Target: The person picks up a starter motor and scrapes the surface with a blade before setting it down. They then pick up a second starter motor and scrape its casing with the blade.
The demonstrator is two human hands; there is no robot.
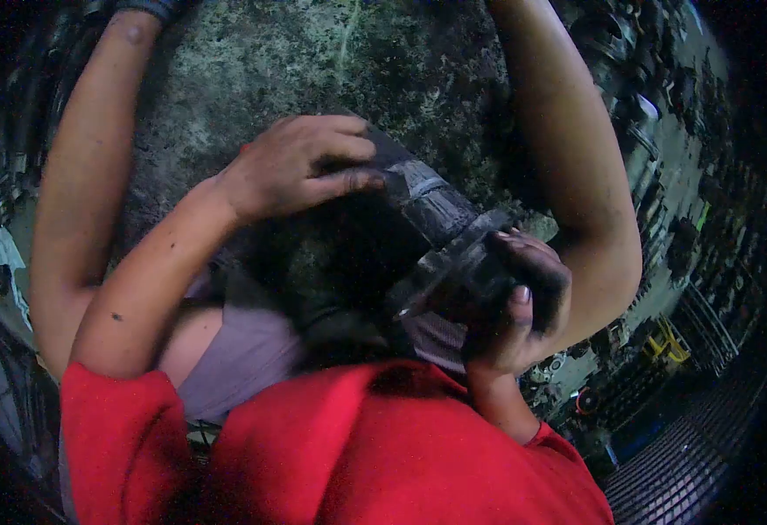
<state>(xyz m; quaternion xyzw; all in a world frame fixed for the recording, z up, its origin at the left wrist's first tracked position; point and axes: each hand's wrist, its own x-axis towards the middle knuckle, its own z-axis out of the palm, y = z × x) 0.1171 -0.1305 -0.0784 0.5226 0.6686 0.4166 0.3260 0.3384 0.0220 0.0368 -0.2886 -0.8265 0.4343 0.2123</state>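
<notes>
A dark, greasy flanged metal shaft lies slantwise above my lap. It has a paler worn band and a broad flange at its near right end. My right hand grips that flanged end, thumb on the near side and fingers blackened over the top. My left hand is at the narrower far end, fingers curled and thumb stretched along the side. Deep shadow hides the underside of the shaft and part of the left hand's contact with it.
My bare legs flank the work, bent at the knees. Stained dark concrete floor spreads ahead. Many metal parts crowd the right side, with a yellow object and metal grating among them. A white rag hangs at left.
</notes>
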